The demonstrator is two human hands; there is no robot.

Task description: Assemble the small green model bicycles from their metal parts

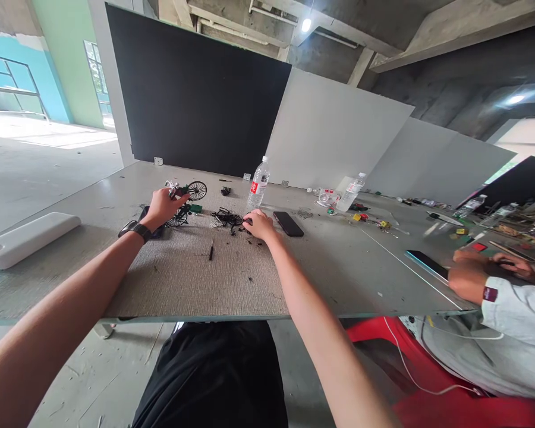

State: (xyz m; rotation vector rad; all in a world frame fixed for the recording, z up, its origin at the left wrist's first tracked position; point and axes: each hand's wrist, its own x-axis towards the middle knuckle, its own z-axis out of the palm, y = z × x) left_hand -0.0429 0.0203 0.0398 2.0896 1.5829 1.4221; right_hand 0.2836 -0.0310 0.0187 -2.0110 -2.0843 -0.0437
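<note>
My left hand (163, 205) is closed around a small black model bicycle (188, 199) with spoked wheels, at the far left of the grey mat (196, 273). My right hand (259, 224) rests on the mat with its fingers curled, pinching at a loose black model frame and small parts (226, 219). What the fingertips grip is too small to name. A black screwdriver (211, 251) lies on the mat between my arms. I wear a dark watch on the left wrist.
A water bottle (259, 183) stands behind the parts, and a black phone (288, 223) lies right of my right hand. A white pad (24, 238) sits at the left. Another person's arms (481, 279) rest at the right, by a second bottle (351, 192) and scattered coloured parts.
</note>
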